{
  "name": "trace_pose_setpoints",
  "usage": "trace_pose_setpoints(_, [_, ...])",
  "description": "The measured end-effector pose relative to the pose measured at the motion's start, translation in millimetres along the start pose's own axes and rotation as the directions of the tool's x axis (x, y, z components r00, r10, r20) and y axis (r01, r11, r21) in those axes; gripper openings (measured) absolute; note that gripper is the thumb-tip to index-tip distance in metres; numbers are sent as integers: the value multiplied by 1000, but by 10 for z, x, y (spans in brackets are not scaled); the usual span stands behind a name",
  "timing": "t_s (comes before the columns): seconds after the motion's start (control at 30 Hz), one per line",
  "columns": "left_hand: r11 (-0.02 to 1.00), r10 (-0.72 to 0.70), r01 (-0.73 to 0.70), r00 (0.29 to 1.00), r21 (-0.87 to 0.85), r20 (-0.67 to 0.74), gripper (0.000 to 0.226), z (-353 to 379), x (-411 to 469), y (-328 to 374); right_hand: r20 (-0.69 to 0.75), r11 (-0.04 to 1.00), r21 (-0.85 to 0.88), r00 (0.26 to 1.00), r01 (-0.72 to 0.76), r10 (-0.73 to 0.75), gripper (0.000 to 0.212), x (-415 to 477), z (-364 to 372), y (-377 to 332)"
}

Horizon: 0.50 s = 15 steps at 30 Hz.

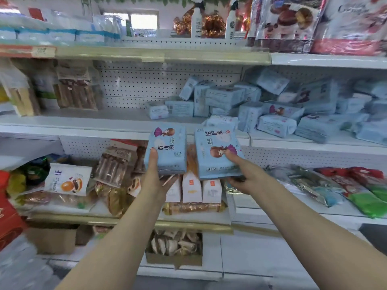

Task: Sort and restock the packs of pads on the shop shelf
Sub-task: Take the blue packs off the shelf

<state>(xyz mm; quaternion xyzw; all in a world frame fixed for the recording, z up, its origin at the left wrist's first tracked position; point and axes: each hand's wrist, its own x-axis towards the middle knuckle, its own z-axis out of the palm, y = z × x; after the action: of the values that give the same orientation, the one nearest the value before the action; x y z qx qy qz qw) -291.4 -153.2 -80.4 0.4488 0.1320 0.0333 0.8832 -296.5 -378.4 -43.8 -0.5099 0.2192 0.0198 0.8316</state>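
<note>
A person's two bare arms reach toward a shop shelf, each hand gripping a pale blue pack of pads. The left hand [155, 178] holds the left pack [169, 151] with its thumb laid up the front face and fingers curled beneath the bottom edge. The right hand [243, 175] holds the right pack [215, 164] the same way, thumb pressed on the printed cartoon figure. The two packs stand side by side, a narrow gap between them.

Just beyond and below the hands sit white cartons [191, 188] among wrapped snacks. Above the hands runs the middle shelf [83, 122], bare directly ahead and to the left of the left hand. Beyond the right hand, a loose heap of matching blue packs [272, 109] lies tumbled across that shelf. Behind it stands a white pegboard panel [159, 84]; spray bottles [196, 19] line the top shelf farthest away.
</note>
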Motion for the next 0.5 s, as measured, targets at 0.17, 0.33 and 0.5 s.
trace_pose_setpoints(0.17, [989, -150, 150, 983, 9, 108, 34, 423, -350, -707, -147, 993, 114, 989, -11, 27, 40, -418, -990, 7])
trace_pose_setpoints(0.33, [942, -334, 318, 925, 110, 179, 39, 901, -695, -1498, -293, 981, 188, 956, 58, 0, 28, -792, -2020, 25])
trace_pose_setpoints(0.5, [864, -494, 436, 830, 252, 258, 43, 1475, -1043, -2254, -433, 955, 267, 901, 129, -1, 31, -1080, -2947, -10])
